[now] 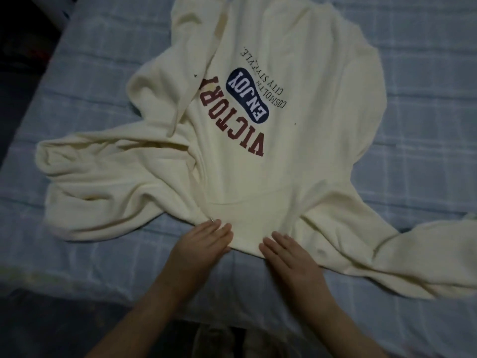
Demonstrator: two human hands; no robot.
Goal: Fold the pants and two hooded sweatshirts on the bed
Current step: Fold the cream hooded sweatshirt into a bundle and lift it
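Now cream fleece hooded sweatshirt [258, 177] lies on blue checked bed sheet [77, 99], long axis pointing away, hem [246, 242] nearest. Palms flat, fingers straight, left hand [206, 236] and right hand [286, 251] rest on hem, equally near.

Bed [418, 104]: wide, fills most of the view.
Sheet [77, 99]: light blue with pale check lines, a bit wrinkled.
Far left corner [23, 47]: very dark, too dark to tell.
Light: dim and soft.
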